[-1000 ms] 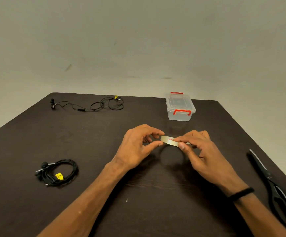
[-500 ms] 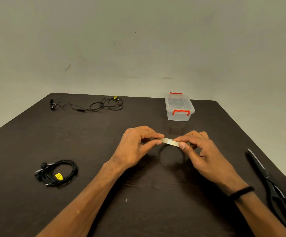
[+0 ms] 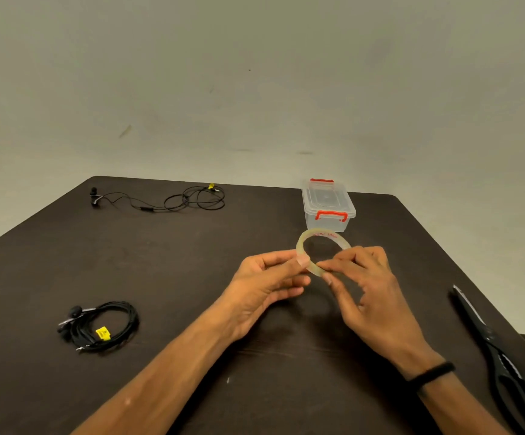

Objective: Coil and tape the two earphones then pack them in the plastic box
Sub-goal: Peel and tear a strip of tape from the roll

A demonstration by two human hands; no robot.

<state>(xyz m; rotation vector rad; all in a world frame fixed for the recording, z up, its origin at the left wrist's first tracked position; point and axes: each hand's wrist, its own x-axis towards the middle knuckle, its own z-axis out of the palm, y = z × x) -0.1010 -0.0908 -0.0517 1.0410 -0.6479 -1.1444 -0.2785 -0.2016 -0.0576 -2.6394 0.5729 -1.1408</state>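
Note:
A thin clear tape roll (image 3: pixel 321 239) is lifted above the table's middle, tilted so its ring faces me. My left hand (image 3: pixel 267 285) pinches its near-left rim between thumb and fingers. My right hand (image 3: pixel 368 287) pinches the near-right rim, fingertips picking at the edge. A coiled black earphone (image 3: pixel 101 328) with a yellow tag lies at the near left. A second black earphone (image 3: pixel 173 200) lies loosely spread at the far left. The clear plastic box (image 3: pixel 328 204) with red latches stands shut just beyond the tape.
Black scissors (image 3: pixel 503 362) lie along the dark table's (image 3: pixel 192 277) right edge, blades pointing away. A black band circles my right wrist. The table's far edge meets a pale wall.
Both hands raised the tape roll and tipped it up from edge-on, so its full ring now shows. My right fingers shifted along the rim.

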